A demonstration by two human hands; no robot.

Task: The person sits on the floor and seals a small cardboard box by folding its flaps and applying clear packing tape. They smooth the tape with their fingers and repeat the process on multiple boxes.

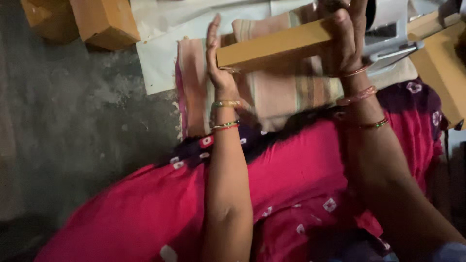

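- Left hand (217,58): our palm is flat, fingers straight up, pressed against the left end of the long yellow-brown cardboard box (276,46).
- Right hand (345,41): our fingers wrap around the box's right end, gripping it.
- Box is held between both hands, above the striped pink-and-beige cloth (272,94), tilted slightly up to the right.
- Box looks flat, narrow, plain, sharp-edged.
- Two more tan cardboard boxes (104,22) lie upper left on the grey floor (73,121).
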